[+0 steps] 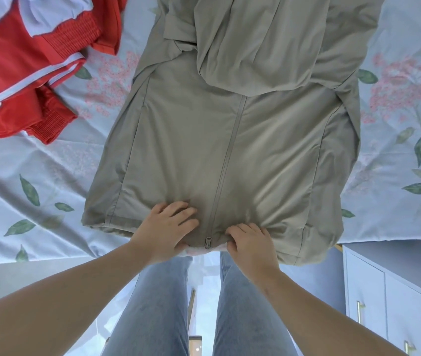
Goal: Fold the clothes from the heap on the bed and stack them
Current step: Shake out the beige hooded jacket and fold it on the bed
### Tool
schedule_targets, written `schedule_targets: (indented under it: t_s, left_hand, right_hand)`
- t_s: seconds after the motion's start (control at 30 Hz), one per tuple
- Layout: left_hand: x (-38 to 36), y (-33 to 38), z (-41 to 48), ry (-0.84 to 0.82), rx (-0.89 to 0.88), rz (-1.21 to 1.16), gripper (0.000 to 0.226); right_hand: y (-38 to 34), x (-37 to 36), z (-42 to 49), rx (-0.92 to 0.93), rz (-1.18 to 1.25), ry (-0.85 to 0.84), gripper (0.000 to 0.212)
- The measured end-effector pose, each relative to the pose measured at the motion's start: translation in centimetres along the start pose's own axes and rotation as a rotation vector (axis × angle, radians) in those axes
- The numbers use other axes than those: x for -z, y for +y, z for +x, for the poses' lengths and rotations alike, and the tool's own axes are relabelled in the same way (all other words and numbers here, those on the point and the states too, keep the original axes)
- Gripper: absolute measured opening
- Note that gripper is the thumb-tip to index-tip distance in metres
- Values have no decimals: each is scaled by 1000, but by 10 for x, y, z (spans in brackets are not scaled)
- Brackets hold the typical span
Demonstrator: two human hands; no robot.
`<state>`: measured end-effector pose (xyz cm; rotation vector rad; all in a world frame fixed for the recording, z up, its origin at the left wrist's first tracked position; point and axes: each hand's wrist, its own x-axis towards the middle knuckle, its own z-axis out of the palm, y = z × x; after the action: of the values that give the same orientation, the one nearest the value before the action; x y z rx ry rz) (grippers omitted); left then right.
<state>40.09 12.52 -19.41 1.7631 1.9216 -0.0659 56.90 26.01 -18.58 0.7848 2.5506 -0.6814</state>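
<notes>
Head view: a khaki zip-front jacket [230, 140] lies spread front-up on a bed [50, 176] covered with a pale blue sheet printed with pink blossoms and green leaves. Its hem sits at the bed's near edge, its hood [255, 47] is folded down over the chest, and the zipper [226, 163] is closed down the middle to the pull at the hem.

Both bare hands work the hem on either side of the zipper pull. The left hand [168, 227] has its fingers spread over the cloth just left of the zip, with the thumb tucked under the hem; its grip on the jacket looks loose, more pressing than pinching. The right hand [250, 245] has its fingers curled tight into a bunch of hem fabric just right of the zip, a clenched grip on the jacket, with creases radiating up from it.

At the far left of the bed, well apart from the jacket, lies a crumpled red garment [24, 80] with white stripes and ribbed cuffs; a pale lilac cloth [55, 14] rests on top of it.

Below the bed edge, the person's legs in light blue jeans [158, 304] stand against the mattress. A pale cabinet [384, 291] with brass handles stands at lower right, doors closed, contents hidden
</notes>
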Motion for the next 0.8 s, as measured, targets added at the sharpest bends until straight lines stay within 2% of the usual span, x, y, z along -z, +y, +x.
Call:
schedule_targets:
  t_s: [0.03, 0.1, 0.2, 0.23, 0.33, 0.43, 0.47, 0.53, 0.63, 0.73, 0.8]
  left_hand:
    - [1, 1, 0, -14, 6, -3, 55]
    - [3, 3, 0, -5, 13, 4, 53]
    - [15, 3, 11, 1, 78, -54, 37]
    - [22, 1, 17, -28, 127, -92, 31]
    - [38, -16, 36, -264, 235, -198, 22]
    - [67, -34, 53, -354, 200, -291, 10]
    - [78, -39, 58, -365, 196, -322, 15]
    - [99, -49, 66, -349, 218, -441, 25]
    - [134, -60, 81, -290, 239, -580, 23]
    - [163, -71, 101, -175, 265, -608, 14]
    - [179, -80, 117, -56, 299, -548, 20]
  right_hand:
    - [4, 1, 2, -17, 24, -75, 16]
    - [13, 4, 5, -20, 137, -174, 27]
    - [16, 12, 11, -29, 253, -173, 28]
    - [15, 16, 14, -26, 263, -152, 26]
    - [14, 30, 24, -12, 235, -104, 20]
    - [18, 55, 38, 48, 150, -176, 37]
    - [22, 63, 43, 50, 110, -203, 40]
    - [31, 80, 54, 38, 61, -209, 36]
    - [50, 106, 71, -7, -34, -134, 20]
    - [67, 135, 86, -130, -62, -20, 16]
    - [75, 152, 96, -180, -50, 85, 19]
